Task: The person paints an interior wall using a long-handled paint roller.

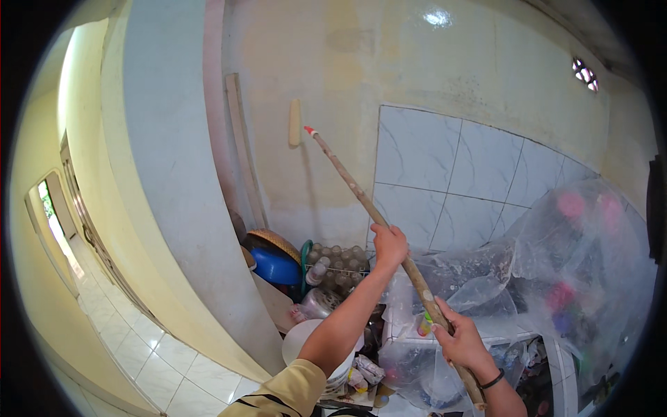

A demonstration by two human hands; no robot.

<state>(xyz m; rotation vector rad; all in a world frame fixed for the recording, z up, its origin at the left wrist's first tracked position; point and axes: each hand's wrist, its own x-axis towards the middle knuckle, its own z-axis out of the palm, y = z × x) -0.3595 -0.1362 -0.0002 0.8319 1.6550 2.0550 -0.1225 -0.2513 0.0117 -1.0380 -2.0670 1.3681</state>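
At the wall (340, 90), the roller (295, 123) stands upright at the far end of the pole (356, 189). The left hand (390, 247) grips the pole midway; the right hand (462, 338) grips it near the butt. Uneven pressure could twist the roller; overloading could cause drips onto the basin (276, 267).

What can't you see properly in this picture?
In the head view:
Parts of the wooden pole: covered by left hand and right hand.
Part of the white bucket: behind the left forearm.
Pink things: blurred by cloudy plastic sheet.
Right forearm: cut off by the lower edge.
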